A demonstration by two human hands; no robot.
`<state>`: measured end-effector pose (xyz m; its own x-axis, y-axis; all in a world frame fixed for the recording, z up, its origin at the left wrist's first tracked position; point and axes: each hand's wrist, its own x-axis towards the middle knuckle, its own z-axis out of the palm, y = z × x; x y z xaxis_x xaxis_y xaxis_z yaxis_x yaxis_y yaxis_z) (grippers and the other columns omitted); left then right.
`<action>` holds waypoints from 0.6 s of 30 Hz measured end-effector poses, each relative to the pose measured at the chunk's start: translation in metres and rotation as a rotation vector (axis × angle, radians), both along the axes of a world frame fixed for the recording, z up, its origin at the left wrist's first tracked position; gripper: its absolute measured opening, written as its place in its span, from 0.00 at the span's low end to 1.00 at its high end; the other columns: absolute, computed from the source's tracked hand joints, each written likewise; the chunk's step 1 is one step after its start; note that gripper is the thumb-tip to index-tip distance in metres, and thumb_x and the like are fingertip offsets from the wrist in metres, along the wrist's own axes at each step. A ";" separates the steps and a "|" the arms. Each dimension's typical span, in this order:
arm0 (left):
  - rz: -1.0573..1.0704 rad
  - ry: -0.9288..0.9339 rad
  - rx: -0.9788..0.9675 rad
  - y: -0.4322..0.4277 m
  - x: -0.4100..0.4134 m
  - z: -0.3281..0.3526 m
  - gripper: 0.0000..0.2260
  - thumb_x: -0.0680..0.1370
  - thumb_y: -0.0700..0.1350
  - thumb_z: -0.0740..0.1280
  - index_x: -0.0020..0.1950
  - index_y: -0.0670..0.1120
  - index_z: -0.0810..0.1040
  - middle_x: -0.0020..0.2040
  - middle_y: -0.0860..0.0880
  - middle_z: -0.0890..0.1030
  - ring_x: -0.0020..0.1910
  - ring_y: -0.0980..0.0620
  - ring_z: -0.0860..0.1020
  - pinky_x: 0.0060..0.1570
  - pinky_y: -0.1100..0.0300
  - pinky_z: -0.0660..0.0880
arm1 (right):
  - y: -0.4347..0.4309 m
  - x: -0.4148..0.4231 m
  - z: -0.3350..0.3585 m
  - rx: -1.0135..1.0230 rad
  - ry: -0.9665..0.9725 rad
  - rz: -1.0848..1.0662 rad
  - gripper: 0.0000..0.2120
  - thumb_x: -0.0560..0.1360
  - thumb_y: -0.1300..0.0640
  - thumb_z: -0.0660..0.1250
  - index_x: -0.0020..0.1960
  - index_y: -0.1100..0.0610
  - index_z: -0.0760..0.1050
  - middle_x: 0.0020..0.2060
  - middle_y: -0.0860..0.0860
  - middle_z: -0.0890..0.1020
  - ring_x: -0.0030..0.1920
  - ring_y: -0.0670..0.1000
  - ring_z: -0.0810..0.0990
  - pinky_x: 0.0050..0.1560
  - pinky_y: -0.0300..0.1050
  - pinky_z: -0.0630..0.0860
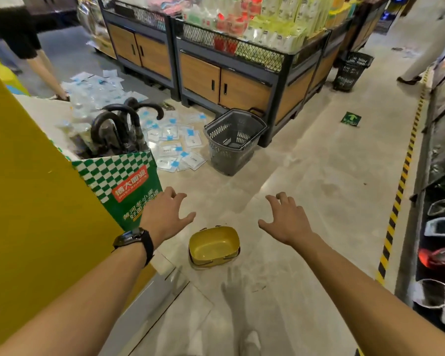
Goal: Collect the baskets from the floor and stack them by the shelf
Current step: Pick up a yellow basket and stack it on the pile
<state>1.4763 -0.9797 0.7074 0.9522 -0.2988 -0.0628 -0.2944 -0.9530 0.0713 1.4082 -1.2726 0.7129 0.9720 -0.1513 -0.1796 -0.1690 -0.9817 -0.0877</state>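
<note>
A small yellow basket (213, 245) sits upright on the floor just below and between my hands, its handles folded down. My left hand (165, 214), with a black watch on the wrist, hovers above its left side, fingers spread and holding nothing. My right hand (285, 218) hovers above its right side, also spread and holding nothing. Farther off, a tall grey basket (233, 140) stands by the corner of the display shelf (244, 86). A black basket (352, 70) stands on the floor behind that shelf's far end.
A green checkered carton (123, 186) holding umbrellas stands at my left beside a yellow panel (28, 201). Several clear packets (175, 147) litter the floor near the grey basket. Goods racks line the right behind hazard tape (396, 201). Other people stand at the far left and far right.
</note>
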 end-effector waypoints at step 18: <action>0.263 0.164 0.033 -0.056 0.067 -0.124 0.30 0.77 0.70 0.58 0.74 0.54 0.70 0.67 0.49 0.76 0.62 0.47 0.76 0.51 0.53 0.78 | -0.071 0.131 -0.150 0.082 0.204 0.242 0.37 0.75 0.38 0.62 0.77 0.53 0.57 0.73 0.55 0.64 0.70 0.57 0.66 0.63 0.54 0.69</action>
<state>1.5435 -1.0359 0.5834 0.9729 -0.0388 -0.2280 -0.0246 -0.9976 0.0650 1.5391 -1.3431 0.5624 0.9207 0.1028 -0.3765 0.0463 -0.9866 -0.1563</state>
